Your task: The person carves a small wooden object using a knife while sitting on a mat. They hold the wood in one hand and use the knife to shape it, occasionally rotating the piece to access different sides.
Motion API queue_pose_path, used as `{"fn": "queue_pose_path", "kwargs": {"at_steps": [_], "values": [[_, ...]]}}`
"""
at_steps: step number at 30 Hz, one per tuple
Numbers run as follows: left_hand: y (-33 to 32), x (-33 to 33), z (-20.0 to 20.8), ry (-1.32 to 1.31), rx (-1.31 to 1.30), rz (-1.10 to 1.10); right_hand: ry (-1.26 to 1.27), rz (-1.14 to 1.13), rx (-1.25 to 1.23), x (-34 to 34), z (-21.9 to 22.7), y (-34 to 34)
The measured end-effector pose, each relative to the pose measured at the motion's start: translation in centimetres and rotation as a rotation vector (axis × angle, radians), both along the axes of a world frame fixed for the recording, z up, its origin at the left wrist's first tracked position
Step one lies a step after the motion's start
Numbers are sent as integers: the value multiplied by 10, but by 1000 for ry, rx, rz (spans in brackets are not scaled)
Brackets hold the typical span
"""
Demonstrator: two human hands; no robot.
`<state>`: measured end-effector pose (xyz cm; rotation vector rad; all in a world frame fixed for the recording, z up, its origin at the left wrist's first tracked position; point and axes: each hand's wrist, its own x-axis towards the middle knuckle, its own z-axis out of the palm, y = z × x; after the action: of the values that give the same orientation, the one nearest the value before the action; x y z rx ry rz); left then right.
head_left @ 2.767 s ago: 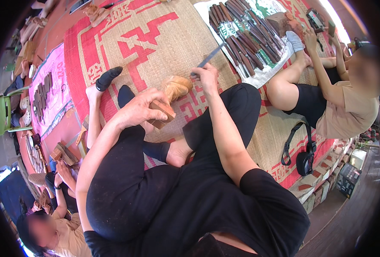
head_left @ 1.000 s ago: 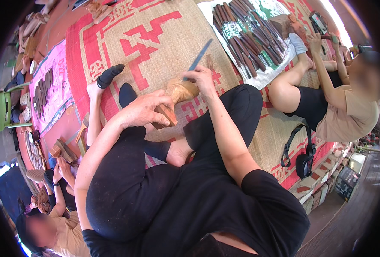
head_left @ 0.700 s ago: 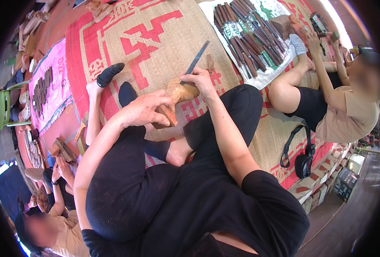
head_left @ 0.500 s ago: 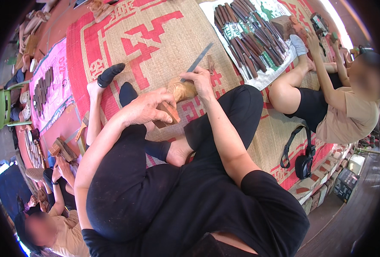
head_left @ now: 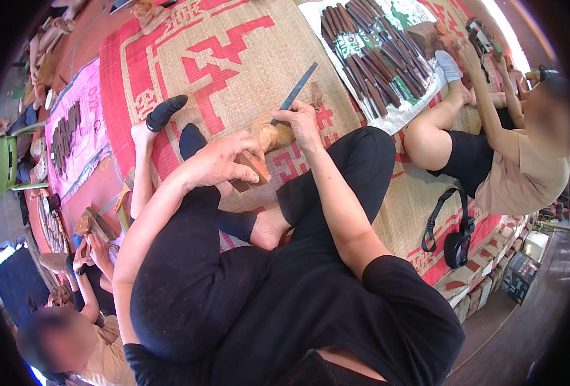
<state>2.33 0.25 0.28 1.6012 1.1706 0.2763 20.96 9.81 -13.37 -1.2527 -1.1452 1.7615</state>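
Observation:
A light-brown wood carving (head_left: pixel 273 137) with a squared reddish base (head_left: pixel 254 175) lies tilted between my knees, above the mat. My left hand (head_left: pixel 224 159) is closed round the base, thumb on its near side. In my right hand (head_left: pixel 301 124) is a flat, dark grey metal file (head_left: pixel 299 87), pinched near its lower end. The file slants up and away to the right, its lower end touching or very near the top of the carving. My right fingers rest close against the wood. The carving's underside is hidden.
A red-and-straw woven mat (head_left: pixel 162 71) spreads ahead. Many wooden-handled carving tools (head_left: pixel 378 64) lie on a white sheet at far right. A co-worker (head_left: pixel 516 154) sits on the right, another (head_left: pixel 72 347) at lower left. A black waist bag (head_left: pixel 455 248) lies right; a pink cloth (head_left: pixel 92 135) left.
The file has shifted slightly, its far tip a little to the left. My left hand keeps its hold on the base. The lower-left co-worker's head and hands have moved a little.

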Motion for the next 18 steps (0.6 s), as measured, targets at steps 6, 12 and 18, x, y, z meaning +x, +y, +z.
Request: {"fn": "queue_pose_path", "kwargs": {"at_steps": [6, 12, 18], "values": [[1, 1, 1, 16, -12, -52, 103, -288, -26, 7, -12, 11], [-1, -1, 0, -18, -22, -7, 89, -90, -40, 11, 9, 7], [-8, -1, -3, -43, -14, 26, 106, -84, -11, 8, -8, -6]]}}
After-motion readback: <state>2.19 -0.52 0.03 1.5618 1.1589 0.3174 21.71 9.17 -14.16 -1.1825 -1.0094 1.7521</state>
